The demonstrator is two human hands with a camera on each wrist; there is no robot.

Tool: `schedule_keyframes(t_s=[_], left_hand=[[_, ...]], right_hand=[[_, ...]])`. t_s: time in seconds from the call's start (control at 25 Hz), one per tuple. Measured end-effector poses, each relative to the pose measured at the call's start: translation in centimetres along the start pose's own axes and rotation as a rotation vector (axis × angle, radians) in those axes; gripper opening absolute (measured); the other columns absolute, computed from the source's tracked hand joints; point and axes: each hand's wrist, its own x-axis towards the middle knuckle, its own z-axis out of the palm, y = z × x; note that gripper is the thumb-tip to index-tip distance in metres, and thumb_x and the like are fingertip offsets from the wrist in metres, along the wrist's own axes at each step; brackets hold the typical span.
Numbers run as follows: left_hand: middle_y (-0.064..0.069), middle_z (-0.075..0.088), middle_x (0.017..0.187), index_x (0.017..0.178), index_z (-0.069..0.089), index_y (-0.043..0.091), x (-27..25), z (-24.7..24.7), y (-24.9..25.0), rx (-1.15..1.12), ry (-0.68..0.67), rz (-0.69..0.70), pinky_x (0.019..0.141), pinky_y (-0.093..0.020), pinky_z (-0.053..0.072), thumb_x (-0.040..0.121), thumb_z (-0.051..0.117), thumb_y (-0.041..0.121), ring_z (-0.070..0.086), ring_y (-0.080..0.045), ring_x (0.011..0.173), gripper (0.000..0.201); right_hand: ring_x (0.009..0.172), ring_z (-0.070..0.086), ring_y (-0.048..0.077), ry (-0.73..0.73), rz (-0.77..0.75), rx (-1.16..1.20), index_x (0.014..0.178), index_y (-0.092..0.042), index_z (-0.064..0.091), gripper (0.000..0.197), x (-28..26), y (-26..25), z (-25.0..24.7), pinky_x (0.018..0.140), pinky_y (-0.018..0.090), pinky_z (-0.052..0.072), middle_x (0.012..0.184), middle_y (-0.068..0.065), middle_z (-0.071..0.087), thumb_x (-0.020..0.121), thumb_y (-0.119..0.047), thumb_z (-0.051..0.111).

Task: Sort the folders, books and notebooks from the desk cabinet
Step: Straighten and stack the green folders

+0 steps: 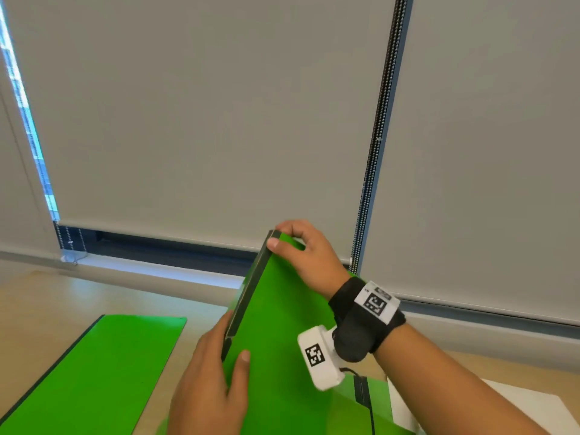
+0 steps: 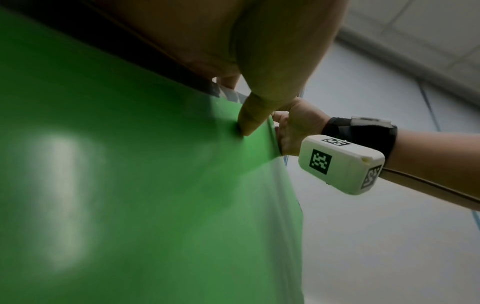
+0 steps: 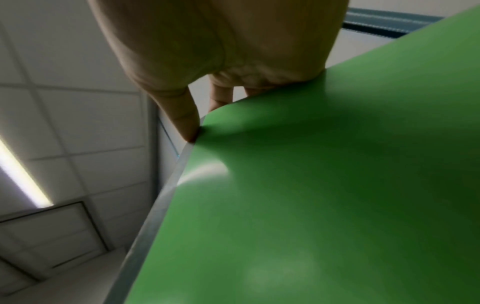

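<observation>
1. At the lower left of the head view, one green folder (image 1: 94, 375) already lies flat on the desk (image 1: 47, 296); I judge this one as sorted.
2. In the lower middle, my left hand (image 1: 213, 381) grips the dark spine of a second green folder (image 1: 282, 324), held tilted above the desk.
3. Right of the middle, my right hand (image 1: 301, 255) pinches its top corner.
4. At the lower right, more green and white items wait, so I judge that much sorting is left.

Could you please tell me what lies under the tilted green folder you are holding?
Under the tilted green plastic folder, another green folder's edge and white paper show; the rest is covered.
</observation>
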Motion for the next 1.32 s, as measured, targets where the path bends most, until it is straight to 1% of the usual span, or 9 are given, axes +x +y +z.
schedule_keyframes(t_s=[0.12, 0.32, 0.52, 0.64, 0.76, 1.0, 1.08, 1.2, 1.32], left_hand=[[0.04, 0.048, 0.101, 0.131, 0.033, 0.049, 0.5, -0.6, 2.0, -0.017, 0.01, 0.011, 0.063, -0.024, 0.044, 0.093, 0.049, 0.039, 0.057, -0.006, 0.065, 0.042], [0.012, 0.058, 0.059, 0.101, 0.042, 0.044, 0.3, -1.8, 4.3, -0.115, 0.079, 0.093, 0.048, -0.024, 0.041, 0.094, 0.037, 0.041, 0.053, -0.011, 0.048, 0.009], [-0.007, 0.046, 0.057, 0.094, 0.053, 0.031, 0.7, -3.2, 5.1, -0.334, 0.215, 0.118, 0.044, -0.024, 0.032, 0.097, 0.042, 0.042, 0.039, -0.006, 0.049, 0.016], [-0.011, 0.05, 0.074, 0.092, 0.053, 0.025, 1.6, -4.5, 4.3, -0.483, 0.26, 0.054, 0.058, -0.023, 0.037, 0.098, 0.046, 0.036, 0.043, -0.009, 0.064, 0.015], [-0.007, 0.056, 0.086, 0.096, 0.056, 0.024, 2.4, -5.5, 3.5, -0.546, 0.306, 0.043, 0.072, -0.029, 0.041, 0.101, 0.043, 0.021, 0.05, -0.012, 0.078, 0.014], [-0.011, 0.061, 0.088, 0.094, 0.057, 0.027, 4.1, -5.7, -0.3, -0.698, 0.324, -0.109, 0.078, -0.04, 0.044, 0.095, 0.051, 0.028, 0.054, -0.022, 0.082, 0.006], [-0.014, 0.06, 0.083, 0.091, 0.054, 0.028, 4.4, -5.4, -2.0, -0.639, 0.216, -0.227, 0.072, -0.038, 0.042, 0.097, 0.053, 0.018, 0.051, -0.023, 0.077, 0.011], [-0.009, 0.063, 0.086, 0.105, 0.051, 0.022, 3.0, -5.2, -6.0, -0.391, -0.104, -0.382, 0.072, -0.035, 0.049, 0.092, 0.059, 0.015, 0.055, -0.018, 0.076, 0.017], [-0.011, 0.063, 0.087, 0.119, 0.048, 0.015, 1.6, -5.5, -11.1, -0.165, -0.304, -0.536, 0.068, -0.035, 0.05, 0.093, 0.056, 0.009, 0.055, -0.02, 0.069, 0.028]], right_hand=[[0.107, 0.06, 0.009, 0.03, -0.147, -0.01, 0.096, -0.019, 0.065, 0.02, -0.4, -4.7, -1.1, 0.102, 0.03, 0.042, 0.111, -0.006, 0.067, 0.082, -0.033, 0.069], [0.083, 0.06, 0.009, 0.118, -0.371, -0.205, 0.082, -0.025, 0.059, 0.021, -1.8, -10.8, -1.5, 0.099, 0.056, 0.039, 0.079, -0.014, 0.062, 0.081, -0.046, 0.06], [0.112, 0.052, 0.012, 0.276, -0.495, -0.401, 0.114, -0.024, 0.055, 0.037, -2.9, -12.2, -3.0, 0.101, 0.049, 0.039, 0.114, -0.008, 0.057, 0.081, -0.036, 0.065], [0.128, 0.042, 0.015, 0.435, -0.324, -0.447, 0.133, -0.024, 0.045, 0.059, -4.5, -8.7, -5.1, 0.109, 0.046, 0.035, 0.134, -0.002, 0.047, 0.081, -0.038, 0.067], [0.132, 0.04, 0.009, 0.279, 0.011, -0.147, 0.146, -0.028, 0.029, 0.075, -8.0, -3.8, -5.8, 0.112, 0.035, 0.034, 0.146, -0.006, 0.038, 0.084, -0.036, 0.071], [0.112, 0.065, 0.027, -0.086, 0.427, 0.521, 0.127, -0.016, 0.058, 0.087, -16.5, 4.5, -2.8, 0.095, 0.042, 0.052, 0.125, 0.009, 0.066, 0.055, -0.056, 0.085], [0.107, 0.067, 0.03, -0.04, 0.486, 0.572, 0.125, -0.016, 0.059, 0.079, -17.9, 5.8, -1.4, 0.089, 0.043, 0.055, 0.119, 0.011, 0.069, 0.058, -0.047, 0.086], [0.099, 0.069, 0.033, 0.075, 0.597, 0.586, 0.12, -0.016, 0.062, 0.032, -18.2, 7.6, 0.8, 0.091, 0.052, 0.053, 0.11, 0.011, 0.072, 0.088, -0.011, 0.061], [0.105, 0.067, 0.03, 0.089, 0.667, 0.484, 0.116, -0.025, 0.063, 0.036, -17.2, 8.8, 3.9, 0.099, 0.053, 0.047, 0.114, 0.005, 0.071, 0.097, 0.0, 0.045]])
